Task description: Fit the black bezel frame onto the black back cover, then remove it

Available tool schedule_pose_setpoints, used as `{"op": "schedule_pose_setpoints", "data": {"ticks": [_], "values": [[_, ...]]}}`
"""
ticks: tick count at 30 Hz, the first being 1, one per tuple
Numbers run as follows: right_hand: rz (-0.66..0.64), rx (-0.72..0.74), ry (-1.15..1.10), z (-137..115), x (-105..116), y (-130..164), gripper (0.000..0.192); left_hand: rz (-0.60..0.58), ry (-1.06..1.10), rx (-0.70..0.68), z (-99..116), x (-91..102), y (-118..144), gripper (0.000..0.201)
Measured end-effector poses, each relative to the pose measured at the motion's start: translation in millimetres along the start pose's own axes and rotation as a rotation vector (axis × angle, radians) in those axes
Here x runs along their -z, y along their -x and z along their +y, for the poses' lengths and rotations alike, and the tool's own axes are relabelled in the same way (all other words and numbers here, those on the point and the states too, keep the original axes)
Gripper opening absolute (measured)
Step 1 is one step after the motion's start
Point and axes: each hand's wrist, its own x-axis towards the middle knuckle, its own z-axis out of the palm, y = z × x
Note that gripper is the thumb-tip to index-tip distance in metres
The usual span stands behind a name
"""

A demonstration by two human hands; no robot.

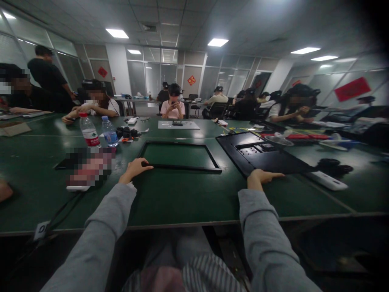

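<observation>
Resting both hands on a green desk (188, 202) here, grey sleeves coming in from the bottom of the head view. The left hand (135, 168) sits at the near left corner of a thin black rectangular frame (182, 167) lying flat mid-desk, fingers curled lightly onto its edge, so a loose narrow grip that's touching rather than clamping. The right hand (263, 177) is flat and spread, palm down, pressing the near corner of a black back panel (264, 156) that lies just right of the frame, apart from it; no real grip there, just an open hand on top. My read: the two parts are separated and being steadied or positioned, and whatever comes next needs a proper hold on the frame's skinny edge, since it looks light and bendy. The frame is matte and hollow, desk showing through it; the panel is a broad slab with recessed bits and what look like circuit parts near its middle. A white bar-shaped gadget (326, 180) lies right of the panel. Further left stand two clear plastic water bottles (99, 132), one red-labelled, one blue. Beyond that, other people sit around the far desks.
</observation>
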Motion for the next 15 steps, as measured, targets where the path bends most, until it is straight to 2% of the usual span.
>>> {"op": "schedule_pose_setpoints", "data": {"ticks": [4,8,10,13,15], "values": [[-0.025,-0.115,-0.053,14.0,-14.0,-2.8,0.081,0.018,0.043,0.033,-7.0,-4.6,-6.0,0.051],[0.199,-0.474,-0.109,28.9,-34.9,-13.7,0.086,0.085,0.104,0.042,-3.1,-4.6,-7.8,0.047],[0.264,-0.575,-0.150,33.7,-44.8,-17.7,0.089,0.116,0.146,0.055,-0.2,-3.5,-7.9,0.045],[0.232,-0.555,-0.167,37.5,-57.2,-18.2,0.094,0.157,0.225,0.079,1.9,-2.4,-8.7,0.047],[0.202,-0.470,-0.154,38.1,-64.9,-15.7,0.097,0.194,0.282,0.098,2.0,-2.0,-9.7,0.051]]}}
